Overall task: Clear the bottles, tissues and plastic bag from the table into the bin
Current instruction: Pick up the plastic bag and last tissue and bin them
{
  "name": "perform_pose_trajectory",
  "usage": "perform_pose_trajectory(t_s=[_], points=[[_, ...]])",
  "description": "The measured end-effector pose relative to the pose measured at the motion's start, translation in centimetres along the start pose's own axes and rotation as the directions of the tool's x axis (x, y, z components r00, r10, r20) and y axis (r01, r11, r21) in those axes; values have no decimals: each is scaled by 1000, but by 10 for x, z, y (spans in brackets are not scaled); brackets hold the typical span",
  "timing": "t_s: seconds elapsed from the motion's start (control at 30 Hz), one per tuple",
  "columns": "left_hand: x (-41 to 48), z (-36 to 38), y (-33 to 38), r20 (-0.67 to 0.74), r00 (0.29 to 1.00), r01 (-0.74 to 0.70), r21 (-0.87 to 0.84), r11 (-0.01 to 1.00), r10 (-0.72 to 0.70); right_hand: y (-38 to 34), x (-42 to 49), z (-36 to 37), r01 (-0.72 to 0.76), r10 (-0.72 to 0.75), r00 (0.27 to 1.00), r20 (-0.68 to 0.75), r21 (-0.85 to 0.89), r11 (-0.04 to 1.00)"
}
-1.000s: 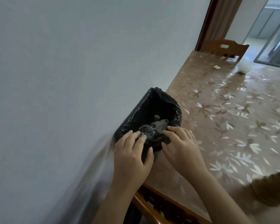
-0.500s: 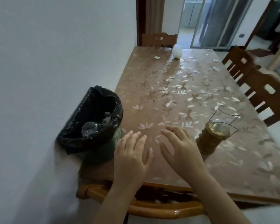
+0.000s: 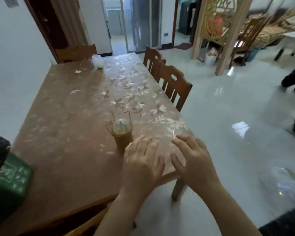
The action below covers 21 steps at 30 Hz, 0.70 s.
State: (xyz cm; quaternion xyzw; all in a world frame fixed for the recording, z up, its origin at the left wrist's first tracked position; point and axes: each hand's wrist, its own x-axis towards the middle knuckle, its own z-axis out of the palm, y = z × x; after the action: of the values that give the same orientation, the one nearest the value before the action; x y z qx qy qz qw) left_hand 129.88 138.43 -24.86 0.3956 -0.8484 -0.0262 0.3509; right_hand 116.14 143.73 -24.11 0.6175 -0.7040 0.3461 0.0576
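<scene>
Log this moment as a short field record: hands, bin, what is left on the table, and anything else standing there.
left hand: empty, fingers spread, over the near table edge
right hand: empty, fingers spread, beside the left, over the near right corner
bin: green, black liner, at the near left of the table, partly out of frame
table: brown floral cover
left to clear: white plastic bag at the far end; small tissue scrap near it
other: glass jar with wire bail, just beyond the left hand
bottles: none visible on the table

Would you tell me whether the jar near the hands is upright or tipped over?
Upright: the jar stands on its base on the table, mouth upward.
</scene>
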Motion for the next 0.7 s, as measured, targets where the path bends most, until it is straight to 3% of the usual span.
perform_pose_trajectory(t_s=[0.33,0.53,0.7], points=[[40,106,151,127,974,-161,-190,969,186,153,-38,-95,-236,224,968,-115,-107,966],[83,170,191,132,937,-287,-238,928,324,219,-30,-112,-371,343,922,-178,-159,915],[133,234,212,151,928,-289,-286,914,341,284,7,-120,-420,382,902,-202,-202,885]])
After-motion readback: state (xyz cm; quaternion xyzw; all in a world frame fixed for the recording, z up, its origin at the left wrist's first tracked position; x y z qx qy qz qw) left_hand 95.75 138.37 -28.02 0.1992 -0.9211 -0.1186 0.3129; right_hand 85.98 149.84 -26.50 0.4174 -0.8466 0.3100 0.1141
